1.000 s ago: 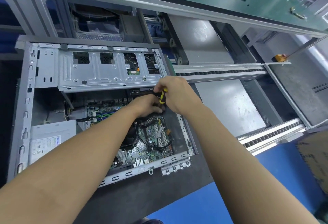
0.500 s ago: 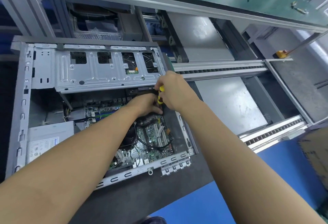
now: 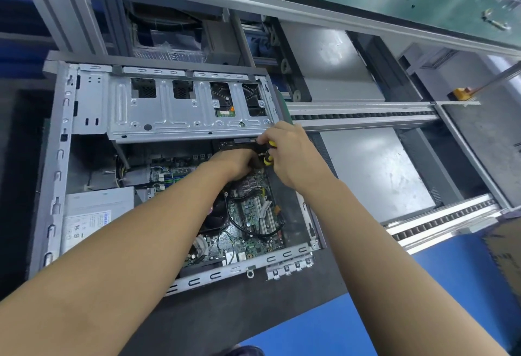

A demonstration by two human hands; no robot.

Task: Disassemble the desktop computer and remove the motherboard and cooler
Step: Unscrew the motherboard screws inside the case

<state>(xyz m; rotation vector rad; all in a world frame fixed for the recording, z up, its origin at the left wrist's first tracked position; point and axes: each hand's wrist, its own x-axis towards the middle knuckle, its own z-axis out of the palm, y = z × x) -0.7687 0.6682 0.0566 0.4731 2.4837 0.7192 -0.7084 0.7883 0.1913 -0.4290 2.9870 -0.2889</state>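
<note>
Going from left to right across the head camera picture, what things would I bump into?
You'd meet the grey power supply → left hand → yellow screwdriver → right hand → orange block → cardboard box.

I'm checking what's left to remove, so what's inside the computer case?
Visible: the motherboard, power supply, drive cage and black cables. The left arm covers part of the cooler fan. The left hand and the right hand, gripping a screwdriver, hide the spot they work on.

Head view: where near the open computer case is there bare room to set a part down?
Dark mat before the grey metal case; grey steel plate to its right, between conveyor rails. Crowded inside: left hand, right hand with yellow-black screwdriver, over green motherboard.
</note>
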